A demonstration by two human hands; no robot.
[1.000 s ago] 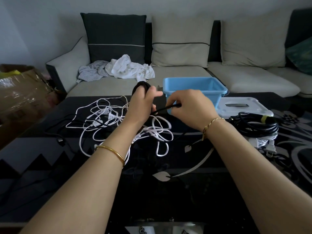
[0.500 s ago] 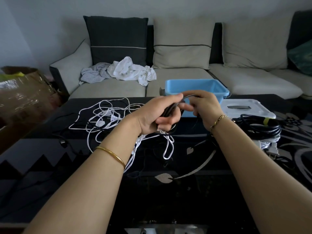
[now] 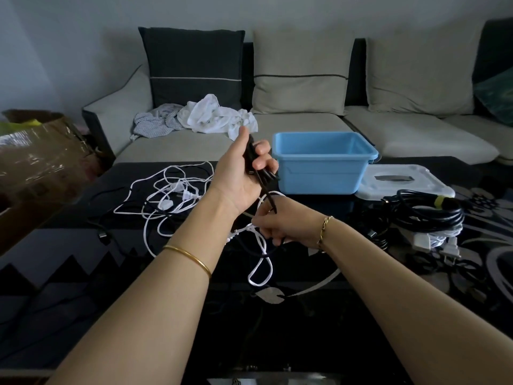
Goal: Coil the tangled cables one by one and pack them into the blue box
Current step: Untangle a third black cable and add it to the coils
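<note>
Glossy black coffee table (image 3: 83, 273) with pale leaf and zigzag patterns fills the foreground, and a beige sofa (image 3: 172, 147) runs along the wall behind it, with crumpled clothes (image 3: 211, 118) on its left seat. The left hand (image 3: 241, 173) is raised above the table, palm turned towards the camera, its fingers and thumb curled round several gathered loops of a black cable (image 3: 268, 190). The strands drop from that fist down to the right hand (image 3: 283, 223), which sits lower, just over the table, and pinches the same cable between curled fingers. A tangle of white cables (image 3: 177, 191) lies spread on the table to the left of both hands, with plugs showing among the loops, and one white loop trails out beneath the right hand. The blue box (image 3: 323, 162) stands at the far edge of the table, just right of the left hand (nothing can be seen inside it from this angle). Its white lid (image 3: 402, 180) lies flat beside it on the right. In front of the lid rests a coiled bundle of black cable (image 3: 427, 215) with a yellow band, on top of some white cord and plugs. A cardboard box (image 3: 41, 162) stands at the far left beside the table.
</note>
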